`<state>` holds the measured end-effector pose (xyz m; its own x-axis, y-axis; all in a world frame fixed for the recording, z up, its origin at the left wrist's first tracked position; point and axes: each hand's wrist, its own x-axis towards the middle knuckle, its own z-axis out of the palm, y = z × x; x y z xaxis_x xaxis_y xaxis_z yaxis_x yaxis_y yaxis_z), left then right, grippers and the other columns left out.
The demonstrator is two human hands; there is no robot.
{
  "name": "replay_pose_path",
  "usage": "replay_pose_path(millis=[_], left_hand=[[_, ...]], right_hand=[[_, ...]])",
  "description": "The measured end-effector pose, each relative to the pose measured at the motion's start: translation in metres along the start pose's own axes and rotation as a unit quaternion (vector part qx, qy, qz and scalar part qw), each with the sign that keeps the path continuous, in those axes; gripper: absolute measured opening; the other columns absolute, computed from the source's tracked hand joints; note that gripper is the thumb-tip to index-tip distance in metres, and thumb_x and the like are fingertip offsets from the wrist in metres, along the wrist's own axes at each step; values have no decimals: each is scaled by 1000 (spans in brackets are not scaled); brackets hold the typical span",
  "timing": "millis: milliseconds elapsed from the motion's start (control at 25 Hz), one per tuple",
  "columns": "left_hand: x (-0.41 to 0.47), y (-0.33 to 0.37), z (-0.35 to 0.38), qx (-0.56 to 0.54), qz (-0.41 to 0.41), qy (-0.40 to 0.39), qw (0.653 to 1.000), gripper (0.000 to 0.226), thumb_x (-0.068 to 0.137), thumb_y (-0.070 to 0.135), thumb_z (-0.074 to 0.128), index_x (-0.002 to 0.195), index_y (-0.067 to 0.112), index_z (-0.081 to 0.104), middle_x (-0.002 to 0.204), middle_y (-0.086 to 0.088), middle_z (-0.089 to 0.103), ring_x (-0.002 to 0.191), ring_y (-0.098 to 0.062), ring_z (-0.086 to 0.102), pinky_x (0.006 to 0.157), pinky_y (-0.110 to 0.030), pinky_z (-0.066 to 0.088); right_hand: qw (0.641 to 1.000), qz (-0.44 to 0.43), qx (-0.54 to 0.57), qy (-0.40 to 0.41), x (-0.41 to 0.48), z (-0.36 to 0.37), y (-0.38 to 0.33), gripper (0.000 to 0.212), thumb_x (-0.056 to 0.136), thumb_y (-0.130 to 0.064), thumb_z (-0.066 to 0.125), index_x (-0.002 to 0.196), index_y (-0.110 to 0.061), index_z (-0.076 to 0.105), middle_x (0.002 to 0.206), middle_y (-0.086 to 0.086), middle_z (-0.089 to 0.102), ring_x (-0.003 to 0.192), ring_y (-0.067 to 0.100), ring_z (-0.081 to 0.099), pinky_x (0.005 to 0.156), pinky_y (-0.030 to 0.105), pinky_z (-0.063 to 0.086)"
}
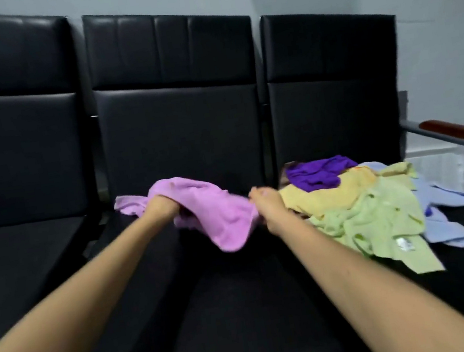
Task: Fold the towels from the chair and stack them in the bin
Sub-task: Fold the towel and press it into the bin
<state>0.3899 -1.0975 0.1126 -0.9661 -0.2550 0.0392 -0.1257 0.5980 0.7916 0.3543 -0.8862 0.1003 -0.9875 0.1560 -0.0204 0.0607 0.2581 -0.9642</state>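
Observation:
A pink towel [215,214] hangs crumpled above the middle black seat [243,308], held between both hands. My left hand [162,208] grips its left part, with a loose corner sticking out to the left. My right hand [267,203] grips its right edge. On the right seat lies a loose pile of towels: a purple one [318,174] at the back, a yellow one [326,195], a light green one [377,221] in front and a pale blue one [442,218] at the right. No bin is in view.
Three black padded chairs stand in a row against a grey wall. The left seat [22,265] holds nothing. A metal armrest with a brown wooden top [463,131] ends the row at the right.

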Motion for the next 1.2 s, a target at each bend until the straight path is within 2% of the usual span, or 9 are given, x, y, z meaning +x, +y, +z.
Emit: replay_pose_path(millis=[160,280,400,520,600,840,920,1040,1200], left_hand=[[-46,-88,28,110,92,25,989,72,73,13,60,142,17,38,144,-12,39,130,-28,42,102,-30,34],[-63,-85,42,235,163,-17,958,82,70,49,48,147,37,20,158,-3,9,145,-24,12,112,-39,18],[-66,-78,51,289,229,-52,928,89,59,68,23,139,34,39,157,5,13,146,-17,8,113,-37,13],[-66,-68,60,228,283,-9,932,61,74,54,22,93,12,62,109,-3,64,104,-24,56,93,-38,43],[-66,-63,63,198,273,-23,941,47,84,49,33,93,9,56,90,-5,63,81,-24,56,76,-38,47],[-68,-71,47,411,164,-106,890,74,78,75,44,136,28,40,140,-3,37,121,-25,47,93,-35,41],[-60,-79,24,438,124,-91,886,92,65,86,45,137,30,40,148,0,30,130,-24,40,98,-36,39],[-51,-98,-8,469,78,-84,876,112,40,100,31,133,38,41,135,5,45,127,-21,38,100,-34,36],[-42,-104,-17,435,120,35,892,34,84,42,55,112,24,60,109,1,58,108,-24,47,86,-30,37]], right_hand=[[985,106,122,-65,-44,34,59,16,90,-13,55,80,-5,65,82,9,60,79,21,54,67,28,43],[915,175,333,-144,-60,32,42,21,89,-13,49,71,-4,54,76,10,53,72,20,51,70,29,43],[884,130,378,-242,-78,28,9,13,72,-2,48,80,7,52,95,15,51,78,20,48,88,30,45],[951,-22,-6,-308,-88,19,5,70,63,-2,52,132,5,43,124,10,39,86,13,44,74,17,43],[917,-113,-255,-285,-88,18,10,71,78,1,55,144,-13,33,136,6,26,102,18,47,79,21,46],[781,-187,-582,-128,-85,13,28,32,91,-15,50,122,-11,57,126,12,53,116,30,51,89,32,43],[803,-193,-555,-97,-75,5,26,33,93,-13,44,124,-7,54,125,13,52,118,31,48,93,32,39],[929,-138,-340,-41,-58,0,19,29,93,-6,41,118,1,55,112,15,55,102,29,54,82,31,40],[992,-13,116,-50,-50,2,15,31,96,-5,45,122,10,50,97,12,52,84,22,52,65,31,44]])
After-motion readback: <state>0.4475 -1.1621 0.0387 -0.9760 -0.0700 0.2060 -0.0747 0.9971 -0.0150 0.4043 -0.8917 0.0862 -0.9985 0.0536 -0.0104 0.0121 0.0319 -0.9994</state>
